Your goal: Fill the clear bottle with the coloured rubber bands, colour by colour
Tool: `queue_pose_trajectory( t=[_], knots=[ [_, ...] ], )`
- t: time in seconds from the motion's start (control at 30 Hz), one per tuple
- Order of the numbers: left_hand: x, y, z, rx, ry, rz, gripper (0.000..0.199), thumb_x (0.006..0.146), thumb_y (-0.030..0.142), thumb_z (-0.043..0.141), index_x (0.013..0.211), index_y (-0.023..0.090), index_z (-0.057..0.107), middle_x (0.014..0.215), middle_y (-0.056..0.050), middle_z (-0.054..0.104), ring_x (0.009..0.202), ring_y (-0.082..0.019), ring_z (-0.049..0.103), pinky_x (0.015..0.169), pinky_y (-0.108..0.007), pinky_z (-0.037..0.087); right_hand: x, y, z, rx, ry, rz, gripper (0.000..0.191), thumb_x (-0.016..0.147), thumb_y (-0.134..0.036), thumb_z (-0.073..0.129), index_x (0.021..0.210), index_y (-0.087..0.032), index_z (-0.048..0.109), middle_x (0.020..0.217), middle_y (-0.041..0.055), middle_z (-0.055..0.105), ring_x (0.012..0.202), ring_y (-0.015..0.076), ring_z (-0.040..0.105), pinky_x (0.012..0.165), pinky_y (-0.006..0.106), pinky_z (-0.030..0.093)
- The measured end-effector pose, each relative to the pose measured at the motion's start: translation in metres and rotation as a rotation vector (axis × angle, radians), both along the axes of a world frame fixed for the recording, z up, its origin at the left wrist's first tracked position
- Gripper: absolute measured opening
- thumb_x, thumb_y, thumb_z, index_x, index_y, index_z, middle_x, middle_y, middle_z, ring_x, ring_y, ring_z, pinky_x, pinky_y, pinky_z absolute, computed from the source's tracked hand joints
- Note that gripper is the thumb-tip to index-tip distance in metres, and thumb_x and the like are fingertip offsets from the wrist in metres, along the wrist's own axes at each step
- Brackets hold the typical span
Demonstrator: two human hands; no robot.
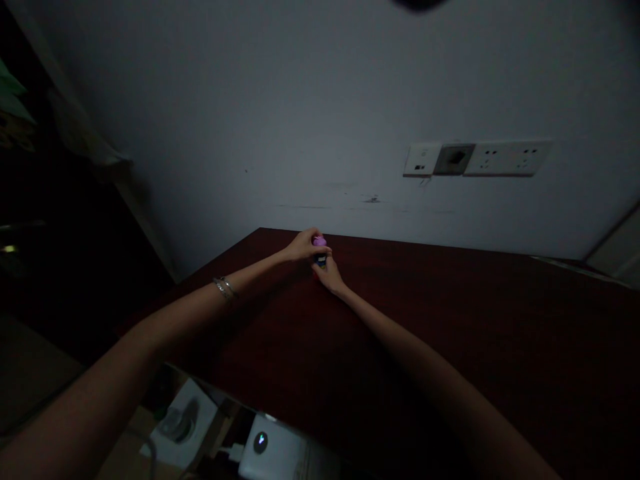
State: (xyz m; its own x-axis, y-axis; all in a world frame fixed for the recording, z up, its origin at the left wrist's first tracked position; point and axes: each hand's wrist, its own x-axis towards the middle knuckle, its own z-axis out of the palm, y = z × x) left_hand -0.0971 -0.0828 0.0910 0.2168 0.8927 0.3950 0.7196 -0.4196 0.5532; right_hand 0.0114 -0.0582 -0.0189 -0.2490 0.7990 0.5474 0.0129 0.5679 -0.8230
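Observation:
Near the far edge of the dark red-brown table, both hands meet on one small toy-like object. Its upper part is a pink piece (320, 241) with small points on top, and its lower part is a dark blue piece (321, 258) with a pale patch and a bit of yellow. My left hand (303, 245) is closed around the pink piece from the left. Lower down, my right hand (330, 273) grips the dark blue piece from the right. Fingers cover much of the object, and its exact kind is too small and dim to tell.
The table (425, 300) meets a grey wall (280, 120) with a row of sockets (507, 159). Below the front edge are a white device (275, 448) with a lit button and a clear container (175, 425) on a white sheet. A dark door stands at left.

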Motion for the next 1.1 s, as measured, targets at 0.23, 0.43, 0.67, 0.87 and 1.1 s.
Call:
queue_pose_trajectory(
  t=[0.23, 0.43, 0.67, 0.87, 1.1],
  knots=[
    [0.002, 0.003, 0.007, -0.075, -0.061, -0.181, 0.063, 0.062, 0.034, 0.067, 0.118, 0.014, 0.046, 0.116, -0.014, 0.052, 0.099, -0.020, 0.051, 0.084, -0.034, 0.040, 0.001, -0.003, 0.002, -0.065, 0.018, 0.012, 0.040, 0.070, -0.033, 0.053, 0.105, -0.017, 0.041, 0.087, 0.0054, 0.059, 0.075, 0.0175, 0.056, 0.071, 0.032, 0.045],
    [-0.013, 0.005, 0.032, -0.289, -0.067, -0.380, 0.042, 0.065, 0.025, 0.063, 0.106, 0.015, 0.059, 0.103, -0.010, 0.062, 0.093, -0.018, 0.057, 0.083, -0.034, 0.041, 0.006, -0.014, 0.012, -0.028, -0.001, 0.022, 0.038, 0.073, -0.041, 0.053, 0.101, -0.019, 0.040, 0.084, 0.0031, 0.057, 0.073, 0.0167, 0.054, 0.068, 0.030, 0.044],
    [-0.026, 0.004, 0.048, -0.274, 0.080, -0.475, 0.041, 0.065, 0.021, 0.062, 0.105, 0.018, 0.061, 0.099, -0.006, 0.064, 0.087, -0.015, 0.057, 0.080, -0.029, 0.042, 0.004, -0.013, 0.012, -0.015, -0.015, 0.007, 0.036, 0.071, -0.045, 0.053, 0.094, -0.021, 0.040, 0.076, -0.0002, 0.054, 0.067, 0.0158, 0.052, 0.063, 0.028, 0.043],
    [-0.022, 0.002, 0.042, -0.236, 0.119, -0.403, 0.039, 0.066, 0.026, 0.062, 0.104, 0.016, 0.061, 0.097, -0.007, 0.064, 0.085, -0.015, 0.057, 0.079, -0.026, 0.042, 0.003, -0.012, 0.009, -0.020, -0.011, 0.012, 0.035, 0.072, -0.045, 0.052, 0.095, -0.021, 0.040, 0.078, 0.0008, 0.055, 0.069, 0.0168, 0.053, 0.065, 0.030, 0.044],
    [-0.006, -0.010, 0.040, -0.219, 0.032, -0.361, 0.050, 0.068, 0.027, 0.059, 0.116, 0.015, 0.053, 0.113, -0.012, 0.059, 0.098, -0.018, 0.055, 0.085, -0.031, 0.041, 0.003, -0.013, 0.011, -0.017, 0.011, 0.029, 0.037, 0.072, -0.040, 0.054, 0.100, -0.021, 0.040, 0.084, 0.0023, 0.057, 0.072, 0.0160, 0.054, 0.069, 0.030, 0.044]
  ],
)
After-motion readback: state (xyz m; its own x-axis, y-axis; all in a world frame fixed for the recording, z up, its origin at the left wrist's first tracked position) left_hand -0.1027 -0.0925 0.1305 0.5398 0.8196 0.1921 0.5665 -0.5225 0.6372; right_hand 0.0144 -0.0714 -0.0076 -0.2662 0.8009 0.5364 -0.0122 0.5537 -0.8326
